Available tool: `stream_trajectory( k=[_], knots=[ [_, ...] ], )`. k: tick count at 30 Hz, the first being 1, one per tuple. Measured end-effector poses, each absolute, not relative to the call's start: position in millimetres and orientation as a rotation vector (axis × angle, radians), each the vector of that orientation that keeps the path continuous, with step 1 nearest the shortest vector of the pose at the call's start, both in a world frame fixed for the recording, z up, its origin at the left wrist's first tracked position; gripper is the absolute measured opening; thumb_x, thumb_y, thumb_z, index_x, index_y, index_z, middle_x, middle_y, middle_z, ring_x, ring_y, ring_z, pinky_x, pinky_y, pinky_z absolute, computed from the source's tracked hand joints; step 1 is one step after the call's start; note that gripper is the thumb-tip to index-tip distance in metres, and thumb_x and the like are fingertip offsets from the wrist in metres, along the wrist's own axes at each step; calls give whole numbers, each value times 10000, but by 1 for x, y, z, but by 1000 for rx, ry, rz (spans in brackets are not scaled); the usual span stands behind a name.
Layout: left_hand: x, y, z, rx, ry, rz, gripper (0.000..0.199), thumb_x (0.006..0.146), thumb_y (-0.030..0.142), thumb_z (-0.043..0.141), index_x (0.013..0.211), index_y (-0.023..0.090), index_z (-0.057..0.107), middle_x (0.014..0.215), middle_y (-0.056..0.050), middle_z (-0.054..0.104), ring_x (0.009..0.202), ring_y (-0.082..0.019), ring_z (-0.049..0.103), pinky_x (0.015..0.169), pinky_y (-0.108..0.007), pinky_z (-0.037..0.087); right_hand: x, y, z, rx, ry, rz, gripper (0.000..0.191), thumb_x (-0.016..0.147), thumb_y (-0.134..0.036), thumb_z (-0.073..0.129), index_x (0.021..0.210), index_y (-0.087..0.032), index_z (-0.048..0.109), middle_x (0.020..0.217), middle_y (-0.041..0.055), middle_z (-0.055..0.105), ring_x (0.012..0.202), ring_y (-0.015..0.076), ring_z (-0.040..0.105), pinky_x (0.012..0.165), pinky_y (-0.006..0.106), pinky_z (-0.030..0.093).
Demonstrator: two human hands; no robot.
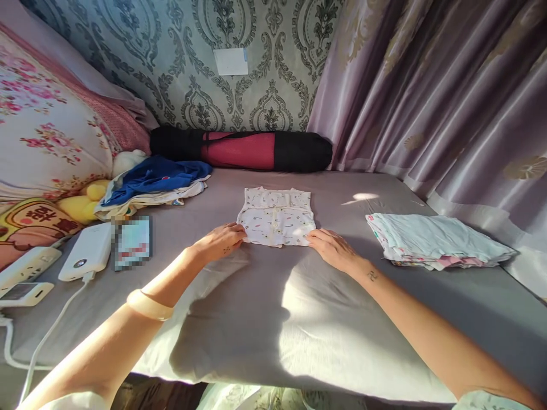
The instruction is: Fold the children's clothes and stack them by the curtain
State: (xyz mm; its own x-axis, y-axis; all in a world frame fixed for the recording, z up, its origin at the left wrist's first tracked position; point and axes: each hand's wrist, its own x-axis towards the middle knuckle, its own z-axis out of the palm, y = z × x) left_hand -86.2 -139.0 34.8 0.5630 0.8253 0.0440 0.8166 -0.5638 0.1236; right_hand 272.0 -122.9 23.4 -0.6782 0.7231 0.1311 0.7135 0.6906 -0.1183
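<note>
A small white baby garment (277, 219) with a tiny print lies folded on the grey sheet, its upper part forming a band across the far side. My left hand (223, 239) pinches its near left corner, fingers bent over the cloth. At the near right corner my right hand (335, 249) grips the fabric between thumb and fingers. The fingertips are partly hidden against the cloth. Both forearms reach in from the near edge.
Folded clothes (440, 239) are stacked at right. A blue garment (158, 179) tops a pile at left, near a white power bank (86, 250), a power strip (29, 267) and a cable (57, 324). A black and red roll bag (239, 150) lies along the wall.
</note>
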Motion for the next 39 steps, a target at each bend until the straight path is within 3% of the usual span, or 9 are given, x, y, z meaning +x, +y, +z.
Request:
stream_trajectory(
  k=[6,11,16,22,26,28,31,34,39],
  knots=[
    [-76,-136,40,2711,1472,-13,281,919,181,382,934,202,662,1007,-108,657,988,-251,595,916,-349,459,269,-124,23,-1181,-2822,-141,387,993,-144,320,1070,-230,689,1121,99,664,995,244,583,865,378,492],
    [-74,-131,36,2690,1532,71,308,889,164,374,1064,211,624,981,-104,652,955,-259,593,867,-361,479,272,-121,21,-1131,-2789,-32,501,888,14,320,1191,-242,626,1131,78,637,1002,214,577,829,336,503],
    [-84,-125,26,2703,1454,212,441,771,89,424,1149,204,620,1152,-100,632,1083,-256,576,954,-382,469,276,-112,17,-1055,-2673,191,597,792,72,350,1216,-262,606,1118,54,609,1030,177,579,910,321,489],
    [-108,-119,13,2557,1415,351,491,765,94,422,1203,181,625,1354,-86,600,1233,-236,557,1077,-381,405,272,-103,9,-1096,-2539,166,363,868,-29,428,1048,-223,676,1087,79,620,1009,214,574,921,372,481],
    [-110,-115,13,2391,1426,502,381,843,197,438,1143,199,674,1254,-75,672,1126,-225,627,959,-314,480,270,-95,4,-1063,-2464,224,283,872,-71,459,963,-220,681,1060,61,654,997,205,597,932,363,468],
    [-106,-112,17,2251,1487,605,333,888,309,456,1102,202,687,1134,-70,717,954,-206,671,796,-269,515,269,-89,4,-1058,-2388,314,270,863,-84,457,962,-214,672,1048,55,669,989,195,615,911,337,476],
    [-95,-105,21,2081,1576,785,371,907,450,472,1038,180,690,932,-52,729,724,-162,629,633,-235,475,264,-79,6,-1112,-2241,436,269,849,-108,451,987,-211,658,995,37,696,887,174,644,824,298,497],
    [-83,-93,19,2025,1599,987,394,924,484,451,1012,168,669,789,-20,668,661,-131,558,594,-216,428,256,-68,8,-1157,-2115,456,271,868,-149,444,1037,-210,646,976,32,715,813,166,655,775,288,504],
    [-64,-70,12,1996,1710,1262,321,958,412,397,1031,186,614,730,12,576,641,-119,502,624,-232,428,241,-47,5,-1046,-2013,289,258,920,-187,411,1075,-214,615,1057,73,694,985,198,646,861,315,501]
  ],
)
